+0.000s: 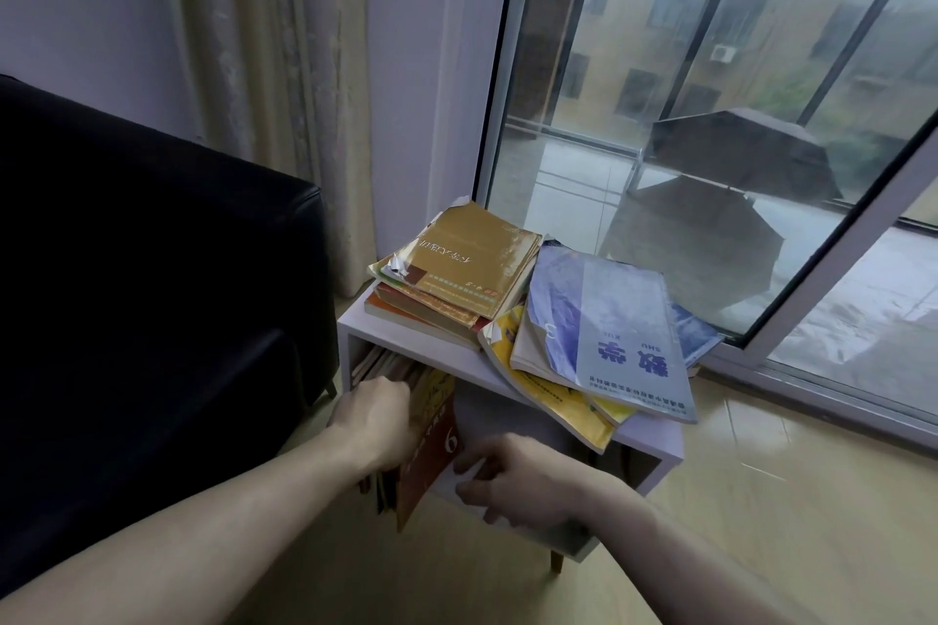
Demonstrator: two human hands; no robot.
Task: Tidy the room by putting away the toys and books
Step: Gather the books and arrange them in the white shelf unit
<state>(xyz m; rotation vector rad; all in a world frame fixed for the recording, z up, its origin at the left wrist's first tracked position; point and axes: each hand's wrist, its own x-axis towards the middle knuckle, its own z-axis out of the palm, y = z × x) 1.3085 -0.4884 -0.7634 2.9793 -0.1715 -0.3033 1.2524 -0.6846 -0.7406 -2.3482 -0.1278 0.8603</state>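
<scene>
Under the top of the small pale lilac open-fronted side shelf (355, 320), my left hand (378, 414) is curled over the upper edges of a row of thin upright books (378, 365) packed at the left end of the compartment. Fingers wrap the tops; thumb side hidden, so can't tell exactly how many it grips. Outermost of that row is an orange-red softcover book w/ a white "6" on it (431, 447), standing on edge and tilted, its lower corner sticking out past the shelf front. My right hand (512, 477) sits just right of it, fingers loosely bent, fingertips (464, 464) touching that cover's right edge, nothing clamped in it.

On top of the shelf: a stack of worn gold-brown paperback books (457, 279) at the left rear, and beside it a fanned pile w/ a grey-blue maths textbook (609, 320) uppermost over yellow softcover workbooks (553, 401), which overhang the front edge.

Left of the shelf is a black leather sofa arm (152, 269); behind, beige curtains (264, 66); right, a glass sliding door (710, 117) w/ a dark open umbrella (710, 239) outside.
</scene>
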